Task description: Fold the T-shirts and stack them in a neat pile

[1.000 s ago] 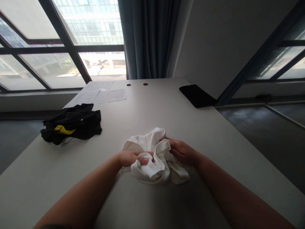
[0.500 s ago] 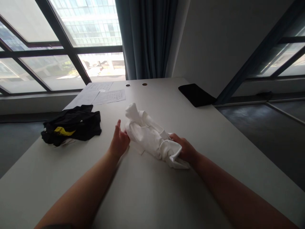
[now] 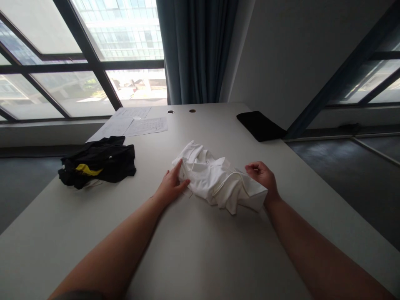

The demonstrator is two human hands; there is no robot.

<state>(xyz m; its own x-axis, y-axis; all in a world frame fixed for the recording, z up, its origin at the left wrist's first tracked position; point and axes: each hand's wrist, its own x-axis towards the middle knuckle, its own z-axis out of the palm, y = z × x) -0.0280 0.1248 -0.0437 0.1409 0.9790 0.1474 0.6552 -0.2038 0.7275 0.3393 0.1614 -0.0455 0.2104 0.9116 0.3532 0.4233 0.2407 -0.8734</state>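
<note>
A crumpled white cloth garment (image 3: 215,179) lies in folds at the middle of the table. My left hand (image 3: 171,181) touches its left end, fingers stretched and thumb apart, resting against the fabric. My right hand (image 3: 264,177) is at the far side of the garment's right end, with its fingers curled together. The cloth's right corner passes in front of my right wrist. Whether any fabric sits inside the curled fingers cannot be made out. A small flat tag-like piece shows under the garment's near left edge.
On the left of the white table (image 3: 200,258) is a heap of black clothing (image 3: 103,160) with a yellow patch. Printed papers (image 3: 145,126) lie behind it. A flat black item (image 3: 261,126) rests at the right edge. Two round holes are near the far edge.
The garment has spread wider and flatter, its right end shifting right. My right hand has moved right and farther away. My left hand now rests more over the left end.
</note>
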